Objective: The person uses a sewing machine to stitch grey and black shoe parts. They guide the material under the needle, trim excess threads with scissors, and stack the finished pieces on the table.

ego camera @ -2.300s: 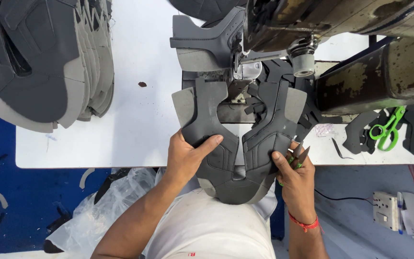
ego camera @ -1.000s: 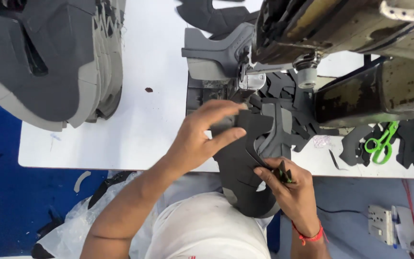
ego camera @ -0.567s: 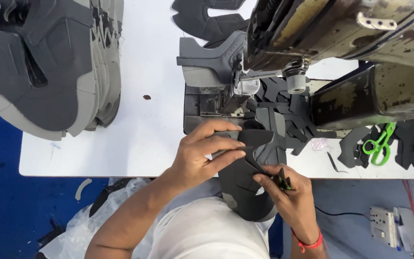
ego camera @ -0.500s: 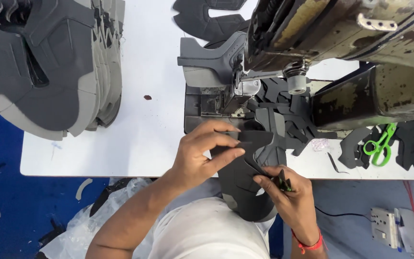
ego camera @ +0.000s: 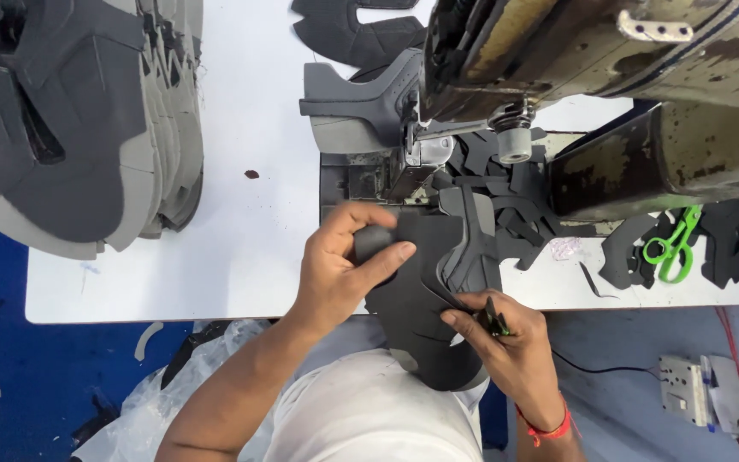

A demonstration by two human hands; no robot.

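Nearest the camera, the right hand [ego camera: 511, 346] pinches a small dark snipping tool [ego camera: 493, 321] between thumb and fingers, its tip laid against the lower edge of the dark grey shoe upper piece [ego camera: 425, 299]. That hand is closed on the tool, not on the piece itself. Just beyond, the left hand [ego camera: 339, 269] grips the left side of the piece, thumb on top and fingers curled under the folded edge, holding it half on the white worktop [ego camera: 250, 231] and half over the lap. Judging from this, the step in hand looks like trimming a thread or edge at the seam; the next move would call for a steady left grip and a short, careful cut close to the stitching. Further off stands the sewing machine [ego camera: 575, 77], with dark offcuts beneath it, green scissors [ego camera: 673, 248] to the right, and a stack of grey pieces [ego camera: 79, 128] far left.
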